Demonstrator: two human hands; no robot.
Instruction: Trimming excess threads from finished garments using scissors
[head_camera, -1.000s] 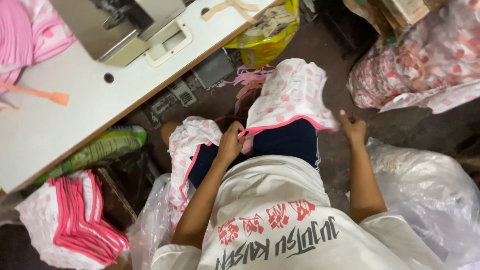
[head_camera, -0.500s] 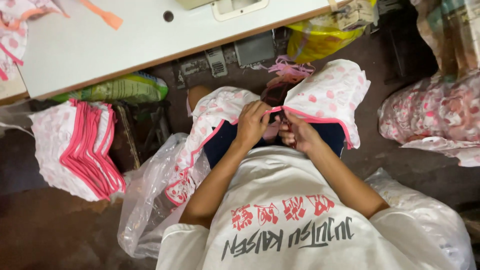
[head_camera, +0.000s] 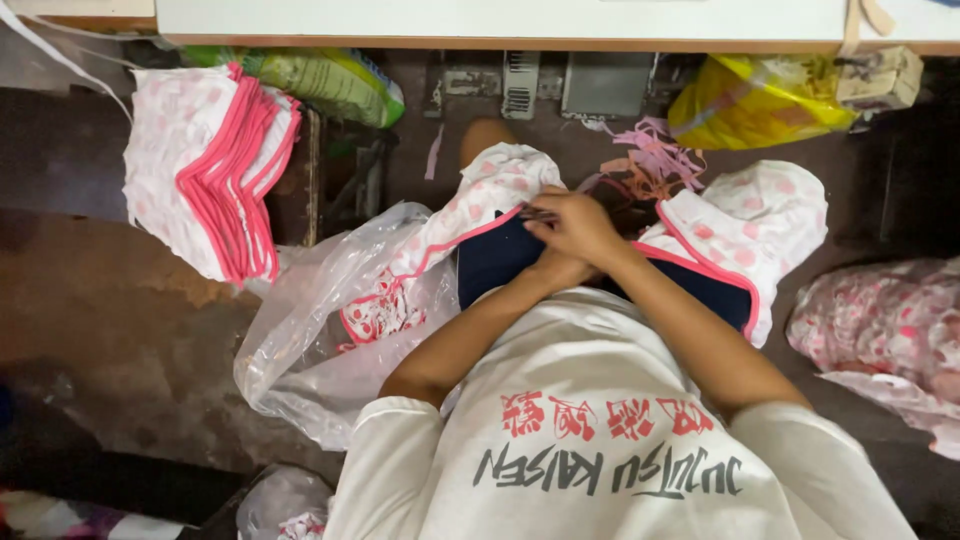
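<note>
Here the dark floor takes up most of what I see, with the white surface running along the far edge above my knees. Across my lap lie the printed fabric pieces: one over my left knee, another over my right, both white with pink spots and pink binding, draped there so they stay within reach and off the floor. To my left a clear plastic bag sags open against my thigh, more of the same printed cloth showing inside it, probably so pieces can drop straight in. Farther left, a stack of finished-looking pieces sits folded with its pink edges lined up, leaning by a dark stand. Far right under the surface is a yellow bag; at the right edge another heap of spotted cloth rests on the floor. Pink trimmings lie tangled just past my knees.

My two hands meet in the middle of my lap. The right hand lies on top, fingers curled narrow and pinching the pink-bound edge of the left piece. The left hand is tucked underneath it, mostly hidden, so I cannot tell whether it grips anything or only steadies the cloth.
</note>
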